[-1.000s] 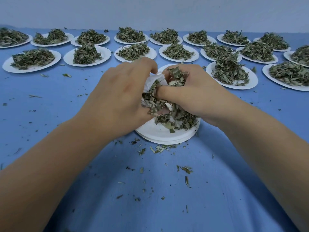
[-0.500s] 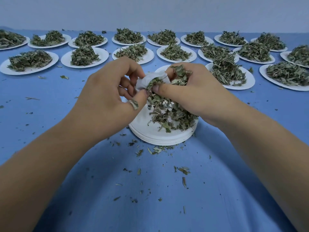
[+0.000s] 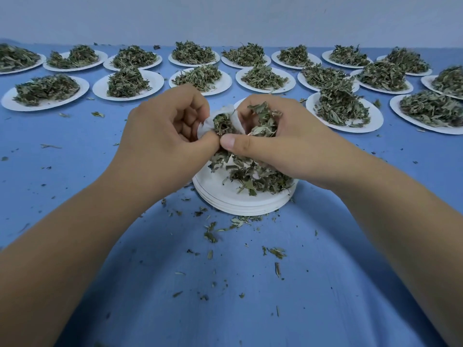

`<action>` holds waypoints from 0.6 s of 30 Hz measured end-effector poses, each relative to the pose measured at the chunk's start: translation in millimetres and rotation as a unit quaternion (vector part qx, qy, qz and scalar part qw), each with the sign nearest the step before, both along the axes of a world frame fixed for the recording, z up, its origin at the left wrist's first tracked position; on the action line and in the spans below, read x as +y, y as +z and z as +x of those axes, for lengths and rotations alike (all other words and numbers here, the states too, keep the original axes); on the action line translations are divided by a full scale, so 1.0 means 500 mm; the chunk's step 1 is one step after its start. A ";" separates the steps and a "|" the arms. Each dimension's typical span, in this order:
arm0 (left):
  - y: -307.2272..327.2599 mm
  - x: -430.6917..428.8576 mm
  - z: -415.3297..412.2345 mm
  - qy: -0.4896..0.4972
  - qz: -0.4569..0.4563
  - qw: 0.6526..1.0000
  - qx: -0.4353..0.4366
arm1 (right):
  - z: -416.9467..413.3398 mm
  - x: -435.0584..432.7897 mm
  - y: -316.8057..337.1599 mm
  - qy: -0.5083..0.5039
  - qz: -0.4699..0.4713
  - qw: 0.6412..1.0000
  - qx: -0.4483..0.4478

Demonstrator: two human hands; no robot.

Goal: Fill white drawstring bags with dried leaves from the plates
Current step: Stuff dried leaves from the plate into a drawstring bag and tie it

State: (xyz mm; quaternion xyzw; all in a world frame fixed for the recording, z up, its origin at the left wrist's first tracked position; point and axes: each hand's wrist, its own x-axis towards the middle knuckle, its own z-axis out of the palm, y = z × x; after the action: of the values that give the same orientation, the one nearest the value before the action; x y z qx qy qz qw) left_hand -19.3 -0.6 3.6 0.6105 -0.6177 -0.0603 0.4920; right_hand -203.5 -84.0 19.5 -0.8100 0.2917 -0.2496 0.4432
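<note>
**At the Plate Stack: Bag Held Between Both Hands**

Above the stack of white plates (image 3: 238, 205), between the two hands, the white drawstring bag (image 3: 204, 125) is held with its mouth facing the camera. Dried leaves (image 3: 221, 122) fill the mouth.

1. Left hand (image 3: 162, 136): fingers curled inward, with thumb and fingers pinching the left rim of the bag.
2. Right hand (image 3: 288, 149): fingers curled round a clump of leaves (image 3: 265, 118) just beside the right rim of the bag. Its thumb lies straight along the near edge, and the thumb tip touches the left thumb.
3. Top plate of the stack: carries a loose leaf pile (image 3: 253, 177) directly under the right hand. The near part of the plate is bare.

Leaf fragments (image 3: 275, 252) are scattered over the blue table cover (image 3: 325, 284), thickest just in front of the stack. Along the far side of the table, rows of white plates (image 3: 127, 82) each hold a heap of leaves. One such plate (image 3: 344, 108) stands near the right hand.
</note>
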 end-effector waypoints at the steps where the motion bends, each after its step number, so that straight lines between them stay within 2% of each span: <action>1: -0.001 -0.001 0.001 0.001 0.002 1.000 0.005 | -0.001 0.000 0.001 0.006 -0.001 1.000 0.008; 14: 0.001 -0.002 -0.005 -0.028 0.039 0.998 0.034 | 0.011 0.005 0.001 -0.033 -0.035 0.999 -0.002; 18: 0.002 0.001 -0.009 0.021 0.026 0.999 0.009 | 0.011 0.007 0.000 -0.041 -0.034 0.999 0.001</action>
State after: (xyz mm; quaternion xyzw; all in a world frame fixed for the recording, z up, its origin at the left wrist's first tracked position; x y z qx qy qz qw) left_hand -23.9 0.1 4.7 0.6355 -0.5988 -0.0716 0.4820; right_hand -198.0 -80.6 19.4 -0.8122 0.3161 -0.2764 0.4050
